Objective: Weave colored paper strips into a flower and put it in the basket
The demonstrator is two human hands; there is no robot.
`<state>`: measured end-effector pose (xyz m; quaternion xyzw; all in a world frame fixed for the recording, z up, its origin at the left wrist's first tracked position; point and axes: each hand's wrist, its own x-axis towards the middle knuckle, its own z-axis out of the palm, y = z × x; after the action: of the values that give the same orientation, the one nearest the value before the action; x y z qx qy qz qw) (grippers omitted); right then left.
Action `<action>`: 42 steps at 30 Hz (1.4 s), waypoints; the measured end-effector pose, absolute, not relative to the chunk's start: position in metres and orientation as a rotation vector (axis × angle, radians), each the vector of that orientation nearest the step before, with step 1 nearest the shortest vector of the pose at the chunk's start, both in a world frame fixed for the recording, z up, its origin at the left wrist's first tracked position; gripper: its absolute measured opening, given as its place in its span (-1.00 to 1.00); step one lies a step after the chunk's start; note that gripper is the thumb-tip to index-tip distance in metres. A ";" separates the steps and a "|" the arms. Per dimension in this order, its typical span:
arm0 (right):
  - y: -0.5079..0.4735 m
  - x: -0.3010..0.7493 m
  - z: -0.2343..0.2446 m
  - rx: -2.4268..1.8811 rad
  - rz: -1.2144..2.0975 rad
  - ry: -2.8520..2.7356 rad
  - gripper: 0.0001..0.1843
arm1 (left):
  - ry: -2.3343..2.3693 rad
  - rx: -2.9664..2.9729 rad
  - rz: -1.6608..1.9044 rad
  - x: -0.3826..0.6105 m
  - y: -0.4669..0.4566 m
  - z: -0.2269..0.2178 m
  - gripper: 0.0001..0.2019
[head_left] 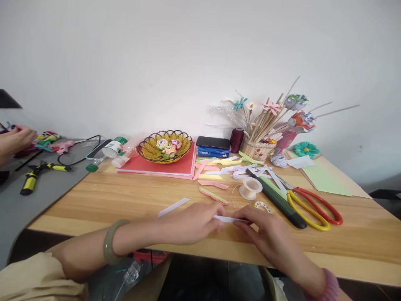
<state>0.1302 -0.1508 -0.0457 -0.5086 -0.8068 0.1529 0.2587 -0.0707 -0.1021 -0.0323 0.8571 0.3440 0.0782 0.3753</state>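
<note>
Between my two hands a white paper strip [226, 219] is stretched just above the front part of the wooden table. My left hand [196, 223] pinches its left end, and my right hand [261, 228] pinches the other end between thumb and fingers. Another white strip [173, 207] lies flat beyond my left wrist. Just past my hands are a folded green and red strip [214, 195], a pink strip [213, 184] and a spool of pale thread [250, 188]. A small white ring [262, 206] lies behind my right hand.
Right of my hands lie a dark green utility knife [278, 200] and red-and-yellow-handled scissors [313, 207]. A yellow basket [147, 155] of paper balls stands on red paper [156, 168]. Behind are a flower-filled pot [255, 151] and green paper [327, 179]. Far left, another person's hand [19, 140] works near pliers [39, 169].
</note>
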 end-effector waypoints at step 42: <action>-0.147 0.115 -0.077 -1.414 0.076 -2.285 -0.76 | 0.843 2.734 0.308 -0.082 -0.093 -0.067 -0.74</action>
<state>0.1146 -0.1473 -0.0771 -0.5126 -0.8282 0.0277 0.2248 -0.0820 -0.0929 -0.0666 0.9419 0.2904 0.1060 0.1315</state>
